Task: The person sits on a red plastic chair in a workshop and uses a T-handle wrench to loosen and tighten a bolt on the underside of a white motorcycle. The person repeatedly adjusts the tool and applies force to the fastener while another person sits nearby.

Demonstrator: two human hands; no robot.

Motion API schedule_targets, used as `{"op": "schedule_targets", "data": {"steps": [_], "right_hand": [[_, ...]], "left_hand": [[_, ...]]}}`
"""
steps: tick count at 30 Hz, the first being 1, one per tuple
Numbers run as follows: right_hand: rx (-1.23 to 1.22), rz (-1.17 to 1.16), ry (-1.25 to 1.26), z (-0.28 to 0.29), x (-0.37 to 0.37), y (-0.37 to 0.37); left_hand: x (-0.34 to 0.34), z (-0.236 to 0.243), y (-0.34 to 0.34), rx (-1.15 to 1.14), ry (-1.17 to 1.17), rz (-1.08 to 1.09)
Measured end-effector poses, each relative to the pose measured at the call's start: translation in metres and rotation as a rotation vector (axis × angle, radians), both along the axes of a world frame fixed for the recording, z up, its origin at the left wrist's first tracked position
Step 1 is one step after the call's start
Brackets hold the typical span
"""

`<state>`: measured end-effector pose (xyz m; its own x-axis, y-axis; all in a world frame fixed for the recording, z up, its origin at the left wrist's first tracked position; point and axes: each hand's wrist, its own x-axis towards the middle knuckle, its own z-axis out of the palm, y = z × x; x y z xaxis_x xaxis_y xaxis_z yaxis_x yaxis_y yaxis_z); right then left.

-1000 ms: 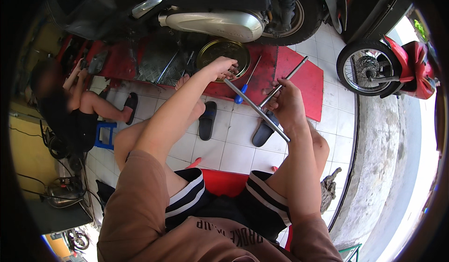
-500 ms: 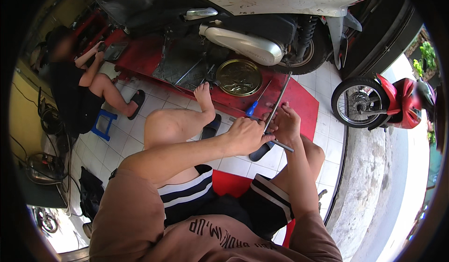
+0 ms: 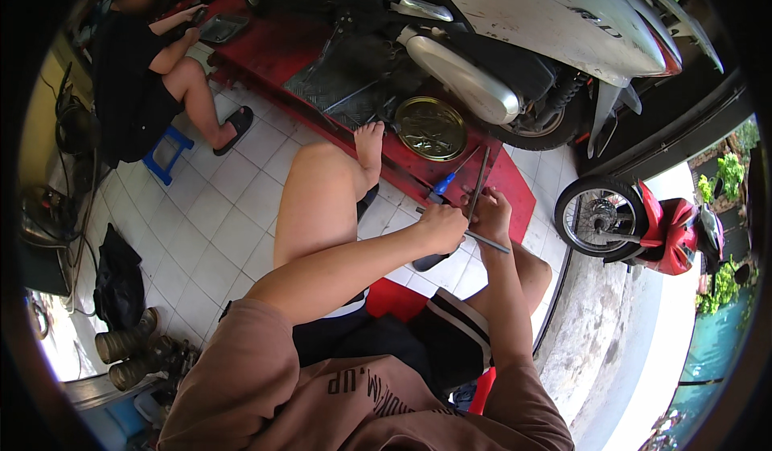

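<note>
A metal T-handle wrench (image 3: 482, 179) is between my two hands, its long shaft pointing away toward the red platform. My left hand (image 3: 442, 227) is closed round its crossbar, whose end sticks out past the fingers over my right wrist. Palm up, my right hand (image 3: 492, 214) lies at the shaft with fingers loosely curled about it; part of the grip is hidden. Just beyond the hands, a blue-handled screwdriver (image 3: 442, 183) rests on the red platform (image 3: 519, 185). Behind it sits a round gold-coloured tray (image 3: 408, 136) with small metal parts in it.
A silver-and-black scooter (image 3: 462, 73) stands on the platform, tools lying beside it. At far left a co-worker (image 3: 133, 81) sits on a blue stool (image 3: 170, 152), holding something small. A red motorbike (image 3: 671, 238) is at right. A black bag (image 3: 119, 278) lies on the tiled floor.
My view has shifted and turned, so the scooter and platform appear displaced. Both hands stay together at the wrench, its shaft now more upright in the picture.
</note>
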<state>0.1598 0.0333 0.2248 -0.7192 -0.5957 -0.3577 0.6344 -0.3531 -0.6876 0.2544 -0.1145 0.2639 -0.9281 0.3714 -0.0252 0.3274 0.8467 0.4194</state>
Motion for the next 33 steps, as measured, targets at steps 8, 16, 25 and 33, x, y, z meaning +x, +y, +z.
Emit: {"op": "schedule_targets", "data": {"steps": [8, 16, 25, 33], "right_hand": [[0.095, 0.012, 0.014, -0.018, -0.002, -0.01], [0.204, 0.054, 0.132, -0.02, -0.005, -0.023], [-0.117, 0.114, 0.3, 0.051, -0.018, -0.162], [-0.056, 0.258, 0.165, 0.039, -0.036, -0.311]], "left_hand": [[-0.006, -0.011, 0.001, -0.055, -0.054, 0.016], [0.003, 0.024, -0.011, -0.057, 0.132, 0.125], [0.014, 0.101, -0.135, 0.099, 0.569, 0.417], [0.01, 0.02, -0.237, 0.689, 0.505, 1.122]]}}
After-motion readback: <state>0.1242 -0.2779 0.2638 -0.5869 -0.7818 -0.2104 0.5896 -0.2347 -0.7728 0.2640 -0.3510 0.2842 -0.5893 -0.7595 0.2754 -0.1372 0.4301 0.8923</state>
